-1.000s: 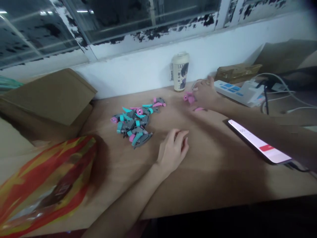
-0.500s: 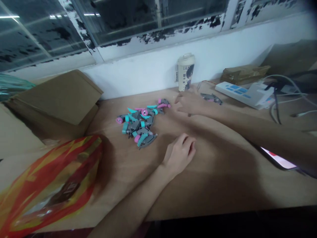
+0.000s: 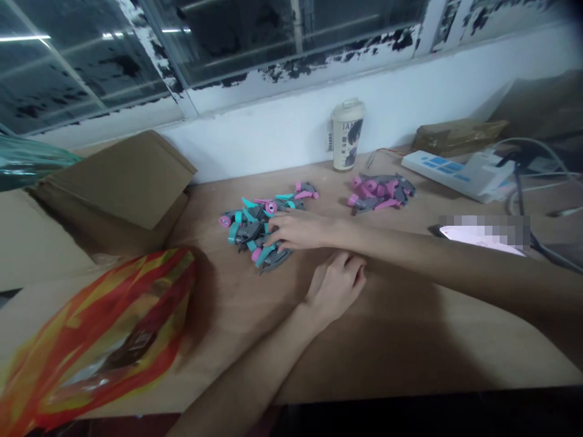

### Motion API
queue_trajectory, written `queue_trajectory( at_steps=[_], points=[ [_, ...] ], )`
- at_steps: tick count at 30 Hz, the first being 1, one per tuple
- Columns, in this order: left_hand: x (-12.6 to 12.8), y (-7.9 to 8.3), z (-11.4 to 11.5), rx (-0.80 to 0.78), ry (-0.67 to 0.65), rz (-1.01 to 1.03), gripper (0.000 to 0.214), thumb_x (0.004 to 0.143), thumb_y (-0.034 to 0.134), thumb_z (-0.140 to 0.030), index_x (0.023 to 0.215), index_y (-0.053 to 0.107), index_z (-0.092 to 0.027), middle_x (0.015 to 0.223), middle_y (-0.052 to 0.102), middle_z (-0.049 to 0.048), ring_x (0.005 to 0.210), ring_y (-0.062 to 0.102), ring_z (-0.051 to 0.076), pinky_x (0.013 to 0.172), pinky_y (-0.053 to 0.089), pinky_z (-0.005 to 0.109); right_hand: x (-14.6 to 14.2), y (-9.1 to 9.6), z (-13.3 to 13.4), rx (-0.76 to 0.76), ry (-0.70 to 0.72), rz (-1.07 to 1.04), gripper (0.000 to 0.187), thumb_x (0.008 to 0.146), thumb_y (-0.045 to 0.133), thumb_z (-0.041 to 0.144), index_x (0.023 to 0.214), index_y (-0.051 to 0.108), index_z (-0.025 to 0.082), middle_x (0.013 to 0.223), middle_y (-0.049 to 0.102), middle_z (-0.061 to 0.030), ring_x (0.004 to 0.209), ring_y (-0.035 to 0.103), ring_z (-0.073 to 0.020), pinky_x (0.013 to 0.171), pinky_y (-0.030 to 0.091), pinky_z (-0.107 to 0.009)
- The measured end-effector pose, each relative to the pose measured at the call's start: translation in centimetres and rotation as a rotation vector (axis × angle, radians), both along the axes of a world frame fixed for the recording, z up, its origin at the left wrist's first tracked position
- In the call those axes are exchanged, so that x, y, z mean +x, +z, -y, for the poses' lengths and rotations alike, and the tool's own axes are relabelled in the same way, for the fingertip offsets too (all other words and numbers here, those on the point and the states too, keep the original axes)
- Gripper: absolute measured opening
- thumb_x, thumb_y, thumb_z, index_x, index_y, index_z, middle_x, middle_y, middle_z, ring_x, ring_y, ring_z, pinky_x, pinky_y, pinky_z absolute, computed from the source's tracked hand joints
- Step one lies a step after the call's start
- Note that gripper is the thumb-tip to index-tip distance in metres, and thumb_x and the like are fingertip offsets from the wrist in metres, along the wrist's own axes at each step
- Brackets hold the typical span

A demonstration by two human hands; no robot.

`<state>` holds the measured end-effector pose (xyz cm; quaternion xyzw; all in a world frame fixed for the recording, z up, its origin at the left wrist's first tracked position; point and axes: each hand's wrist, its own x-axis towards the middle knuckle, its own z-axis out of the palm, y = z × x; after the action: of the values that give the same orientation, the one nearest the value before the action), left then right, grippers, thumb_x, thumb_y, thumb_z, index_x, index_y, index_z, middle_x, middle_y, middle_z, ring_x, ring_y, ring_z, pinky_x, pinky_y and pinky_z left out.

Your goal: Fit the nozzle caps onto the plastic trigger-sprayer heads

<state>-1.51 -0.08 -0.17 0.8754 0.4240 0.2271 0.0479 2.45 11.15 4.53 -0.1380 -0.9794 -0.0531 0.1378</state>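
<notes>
Currently the right hand (image 3: 305, 229), half open, reaches onto the right side of the teal pile (image 3: 248, 230); whether it grips a piece, I cannot tell. Loosely curled, the left hand (image 3: 337, 282) rests on the table (image 3: 237, 315), palm hidden, contents unclear. Farther right, the pink pile (image 3: 387, 191) lies near the cup (image 3: 347, 136).

Beyond my left hand (image 3: 337, 285): white wall (image 3: 259, 145); dark windows (image 3: 255, 42) above, light streaks (image 3: 27, 38) in panes. Brown table (image 3: 218, 346) beneath.
</notes>
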Motion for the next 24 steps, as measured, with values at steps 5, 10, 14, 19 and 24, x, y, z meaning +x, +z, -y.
queue_trajectory(
  at_steps=[5, 10, 14, 19, 24],
  points=[
    [0.1, 0.1, 0.0, -0.025, -0.001, -0.029, 0.016, 0.085, 0.049, -0.018, 0.093, 0.064, -0.017, 0.091, 0.064, 0.004, 0.08, 0.063, 0.017, 0.072, 0.054, 0.031, 0.5, -0.5, 0.3, 0.009, -0.06, -0.021, 0.036, 0.086, 0.045, 0.003, 0.118, 0.058, 0.015, 0.106, 0.062, -0.0114, 0.095, 0.059, -0.0191, 0.078, 0.046, -0.033],
    [0.1, 0.1, 0.0, 0.0, -0.049, 0.058, 0.017, 0.085, 0.048, -0.016, 0.093, 0.063, -0.017, 0.092, 0.062, 0.0035, 0.079, 0.062, 0.015, 0.073, 0.053, 0.027, 3.4, 0.5, 0.7, -0.084, -0.194, -0.265, 0.039, 0.089, 0.037, 0.004, 0.12, 0.057, 0.017, 0.118, 0.061, -0.0091, 0.106, 0.058, -0.0171, 0.089, 0.046, -0.031],
    [0.1, 0.2, 0.1, 0.003, -0.04, 0.173, 0.016, 0.086, 0.047, -0.017, 0.092, 0.061, -0.018, 0.089, 0.062, 0.0027, 0.074, 0.061, 0.013, 0.067, 0.052, 0.025, 8.9, 1.5, 1.9, -0.265, -0.342, -0.49, 0.031, 0.092, 0.042, 0.019, 0.117, 0.06, 0.02, 0.116, 0.064, -0.0055, 0.108, 0.058, -0.0187, 0.095, 0.044, -0.035],
    [-0.1, 0.8, -0.2, -0.053, 0.123, 0.434, 0.007, 0.085, 0.052, -0.02, 0.09, 0.056, -0.018, 0.081, 0.06, 0.0018, 0.07, 0.059, 0.012, 0.06, 0.049, 0.022, 17.1, 0.9, 4.5, -0.505, -0.512, -0.47, 0.03, 0.091, 0.044, 0.036, 0.112, 0.062, 0.024, 0.11, 0.067, -0.0025, 0.096, 0.063, -0.0195, 0.087, 0.048, -0.036],
    [0.3, 1.2, -0.5, -0.362, 0.064, 0.568, 0.028, 0.08, 0.06, -0.026, 0.105, 0.052, -0.017, 0.097, 0.064, 0.0068, 0.084, 0.063, 0.015, 0.061, 0.051, 0.022, 20.1, -0.9, 7.1, -0.742, -0.536, -0.441, 0.03, 0.09, 0.043, 0.041, 0.105, 0.065, 0.026, 0.108, 0.067, -0.0009, 0.099, 0.062, -0.0188, 0.089, 0.048, -0.036]
  ],
)
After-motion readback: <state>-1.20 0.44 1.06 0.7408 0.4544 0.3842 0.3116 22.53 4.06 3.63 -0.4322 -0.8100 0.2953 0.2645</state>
